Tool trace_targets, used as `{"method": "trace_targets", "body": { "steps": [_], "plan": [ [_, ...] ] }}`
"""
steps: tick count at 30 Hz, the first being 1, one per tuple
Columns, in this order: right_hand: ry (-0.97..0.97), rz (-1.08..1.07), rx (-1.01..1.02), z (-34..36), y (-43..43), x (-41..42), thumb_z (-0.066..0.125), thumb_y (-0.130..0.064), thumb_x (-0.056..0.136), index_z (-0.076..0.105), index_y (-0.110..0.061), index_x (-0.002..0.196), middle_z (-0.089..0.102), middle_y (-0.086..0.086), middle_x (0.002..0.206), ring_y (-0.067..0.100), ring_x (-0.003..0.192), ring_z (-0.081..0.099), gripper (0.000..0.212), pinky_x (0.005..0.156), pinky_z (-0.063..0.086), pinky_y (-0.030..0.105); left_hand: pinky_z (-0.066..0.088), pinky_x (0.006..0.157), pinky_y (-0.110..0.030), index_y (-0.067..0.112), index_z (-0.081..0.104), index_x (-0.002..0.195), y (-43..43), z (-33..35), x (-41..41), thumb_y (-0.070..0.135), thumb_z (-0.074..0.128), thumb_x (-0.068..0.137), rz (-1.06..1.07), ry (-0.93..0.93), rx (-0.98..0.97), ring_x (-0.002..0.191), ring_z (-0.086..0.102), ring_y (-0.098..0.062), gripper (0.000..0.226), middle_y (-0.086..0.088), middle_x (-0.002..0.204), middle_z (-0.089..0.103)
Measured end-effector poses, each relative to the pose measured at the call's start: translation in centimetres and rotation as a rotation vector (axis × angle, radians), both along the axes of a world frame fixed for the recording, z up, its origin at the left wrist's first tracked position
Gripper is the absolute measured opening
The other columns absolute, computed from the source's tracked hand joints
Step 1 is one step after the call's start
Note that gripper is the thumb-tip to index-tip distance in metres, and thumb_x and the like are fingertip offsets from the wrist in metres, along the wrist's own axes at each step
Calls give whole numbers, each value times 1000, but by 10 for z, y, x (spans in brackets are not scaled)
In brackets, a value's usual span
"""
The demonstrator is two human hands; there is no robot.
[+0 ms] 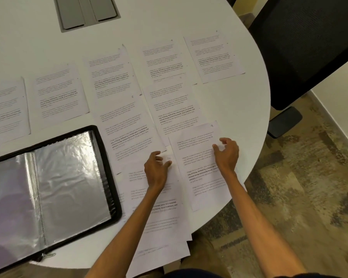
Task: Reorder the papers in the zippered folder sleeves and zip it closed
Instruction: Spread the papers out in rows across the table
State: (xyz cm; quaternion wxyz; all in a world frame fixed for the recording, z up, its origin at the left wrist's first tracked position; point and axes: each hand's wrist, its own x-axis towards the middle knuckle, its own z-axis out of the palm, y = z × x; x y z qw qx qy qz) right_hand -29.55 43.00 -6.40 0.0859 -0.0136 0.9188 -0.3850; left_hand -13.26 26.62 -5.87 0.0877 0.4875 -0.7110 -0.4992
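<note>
Pressing sheet 10 (175, 175) with loosely bent fingers, left hand (156, 169) sat nearer the folder (108, 185), leftward; right hand (227, 155) likewise touched sheet 9 (197, 157).

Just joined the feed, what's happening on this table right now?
A person is sorting numbered sheets spread across the white table. The left hand rests on the sheet marked 10; the right hand touches the sheet marked 9 beside it. The zippered folder lies open and unzipped at the left.

White table (38, 53), black chair (309, 47), mottled floor (299, 187).
</note>
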Motion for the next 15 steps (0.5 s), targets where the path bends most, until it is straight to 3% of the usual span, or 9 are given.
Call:
{"method": "trace_targets", "body": {
  "steps": [4,8,11,15],
  "plan": [
    [-33,49,-16,9,-27,51,72,-27,86,68,-15,92,68,-2,86,17,81,65,13,72,53,31,42,105,-41,10,49,135,-16,-3,43,18,79,81,31,-75,-128,122,48,-27,64,-11,131,52],
    [-67,98,55,13,-51,108,71,-40,85,67,-18,73,64,-8,66,13,64,63,25,61,52,29,30,112,-48,7,38,144,-30,-9,84,29,80,79,-19,-249,-219,136,29,-33,81,-18,145,36],
    [-117,168,152,10,-59,144,71,-46,84,68,-17,88,69,-4,83,17,80,65,30,67,45,27,30,112,-49,6,31,147,-38,-12,103,34,81,78,-56,-302,-210,138,24,-33,89,-19,149,30],
    [-168,221,301,1,-59,175,71,-45,82,52,-13,127,57,6,122,24,113,51,58,92,44,39,31,112,-48,4,27,147,-38,-12,109,31,80,78,-95,-321,-217,137,25,-34,91,-20,149,28]
  ]
}}
